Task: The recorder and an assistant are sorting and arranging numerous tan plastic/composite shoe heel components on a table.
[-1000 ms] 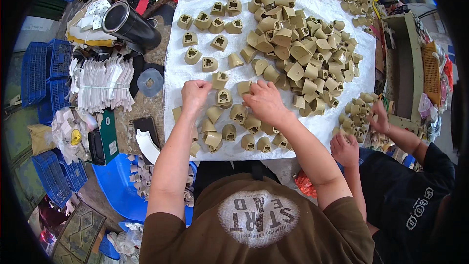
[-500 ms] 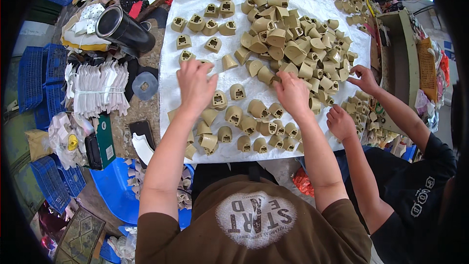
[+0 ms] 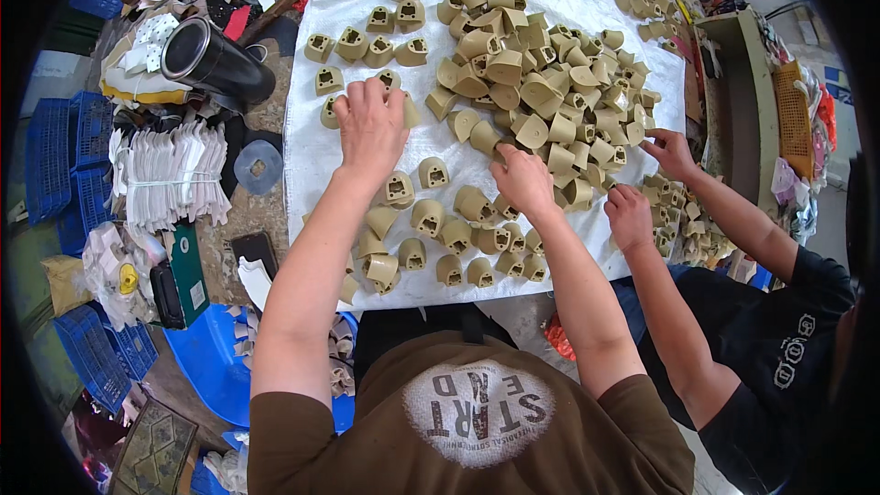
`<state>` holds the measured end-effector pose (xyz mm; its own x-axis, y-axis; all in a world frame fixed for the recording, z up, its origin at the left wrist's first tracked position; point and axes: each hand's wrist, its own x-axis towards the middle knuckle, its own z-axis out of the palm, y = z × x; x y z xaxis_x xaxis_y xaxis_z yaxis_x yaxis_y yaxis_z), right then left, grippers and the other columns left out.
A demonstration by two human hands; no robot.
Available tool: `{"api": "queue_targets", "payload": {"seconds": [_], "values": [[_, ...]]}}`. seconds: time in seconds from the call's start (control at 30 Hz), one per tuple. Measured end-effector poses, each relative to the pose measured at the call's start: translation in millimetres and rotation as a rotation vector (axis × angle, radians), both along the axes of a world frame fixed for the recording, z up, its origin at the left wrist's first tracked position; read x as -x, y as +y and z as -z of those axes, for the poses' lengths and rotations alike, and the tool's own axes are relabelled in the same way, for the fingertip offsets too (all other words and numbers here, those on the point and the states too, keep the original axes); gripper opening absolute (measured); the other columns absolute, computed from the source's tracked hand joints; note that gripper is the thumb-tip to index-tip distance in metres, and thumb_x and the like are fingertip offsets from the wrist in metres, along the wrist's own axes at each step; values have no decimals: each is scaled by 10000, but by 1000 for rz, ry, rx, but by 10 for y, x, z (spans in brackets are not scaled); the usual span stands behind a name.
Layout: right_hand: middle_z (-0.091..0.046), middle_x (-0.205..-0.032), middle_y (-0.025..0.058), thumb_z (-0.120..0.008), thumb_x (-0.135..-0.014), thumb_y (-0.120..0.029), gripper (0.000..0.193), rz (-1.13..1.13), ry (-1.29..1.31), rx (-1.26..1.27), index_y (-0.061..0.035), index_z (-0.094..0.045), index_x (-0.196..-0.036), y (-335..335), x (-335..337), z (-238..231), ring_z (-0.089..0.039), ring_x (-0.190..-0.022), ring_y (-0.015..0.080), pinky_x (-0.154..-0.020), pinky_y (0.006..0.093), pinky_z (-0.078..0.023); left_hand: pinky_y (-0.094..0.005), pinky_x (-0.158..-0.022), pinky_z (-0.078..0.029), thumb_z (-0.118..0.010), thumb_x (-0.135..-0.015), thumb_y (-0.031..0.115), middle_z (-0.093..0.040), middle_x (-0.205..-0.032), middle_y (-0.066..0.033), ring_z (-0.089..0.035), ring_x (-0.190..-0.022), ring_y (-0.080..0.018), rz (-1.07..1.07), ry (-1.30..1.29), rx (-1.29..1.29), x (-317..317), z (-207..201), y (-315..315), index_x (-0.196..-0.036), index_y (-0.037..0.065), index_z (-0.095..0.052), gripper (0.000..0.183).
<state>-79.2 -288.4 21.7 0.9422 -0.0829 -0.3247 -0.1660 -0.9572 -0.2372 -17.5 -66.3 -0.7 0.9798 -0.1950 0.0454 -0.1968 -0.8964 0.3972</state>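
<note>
Tan plastic moulded pieces cover a white woven sheet (image 3: 302, 142). A big loose pile (image 3: 541, 82) lies at the far middle, and a neat row of pieces (image 3: 440, 243) sits near me. My left hand (image 3: 371, 124) reaches palm down to the sheet's left part, its fingers curled over a tan piece (image 3: 411, 112) that peeks out by the thumb. My right hand (image 3: 522, 179) rests on the pile's near edge with its fingers bent onto pieces; what it grips is hidden.
A co-worker's two hands (image 3: 669, 151) (image 3: 628, 211) pick among pieces on the right. To the left lie a black cylinder (image 3: 215, 60), a bundle of white flat parts (image 3: 170, 174), blue crates (image 3: 73, 165) and a grey ring (image 3: 258, 167). A blue bin (image 3: 206, 357) stands below.
My left hand has moved farther up the sheet. My right hand has shifted from the near rows up to the pile's edge. The co-worker's hands have shifted slightly.
</note>
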Motion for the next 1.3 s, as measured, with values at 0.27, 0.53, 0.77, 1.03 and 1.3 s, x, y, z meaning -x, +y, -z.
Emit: {"api": "queue_targets", "payload": {"seconds": [0.27,0.53,0.77,1.03,1.3], "values": [[-667,-835,158,-626,-823,-245,329,153,-56,-103,-104,-611,-1120,87,-33,188,-635,-833,348,-749,456,-487,-431,-853,-312,-763,-664,172,-516,-962,-76,-435,-1005,-260,210,-56,-88,86,17,108,-793,63,-679,189],[-668,-797,150,-618,-835,-245,230,297,-157,-215,-100,-611,-1014,228,-116,170,-636,-805,369,-728,480,-484,-411,-830,-339,-708,-660,105,-525,-884,-52,-457,-957,-253,14,-213,195,179,133,25,-724,95,-670,75],[-664,-779,160,-632,-824,-243,238,279,-192,-154,-90,-613,-1005,285,-138,192,-639,-786,364,-708,474,-488,-386,-804,-352,-703,-659,84,-498,-864,-23,-470,-945,-227,311,-290,97,95,71,-348,-754,118,-668,107],[-639,-670,139,-642,-802,-219,206,319,-146,-318,-52,-635,-923,108,136,-186,-633,-666,317,-653,428,-483,-380,-837,-328,-607,-715,163,-536,-980,-36,-460,-1015,-220,436,-389,-146,17,248,-650,-759,112,-673,94],[-631,-713,138,-653,-781,-209,210,219,-50,-296,-64,-637,-932,56,209,-78,-614,-730,315,-681,426,-467,-385,-811,-343,-609,-721,147,-578,-882,-37,-469,-1008,-218,366,-345,-348,-101,118,-834,-763,81,-703,122]]}}
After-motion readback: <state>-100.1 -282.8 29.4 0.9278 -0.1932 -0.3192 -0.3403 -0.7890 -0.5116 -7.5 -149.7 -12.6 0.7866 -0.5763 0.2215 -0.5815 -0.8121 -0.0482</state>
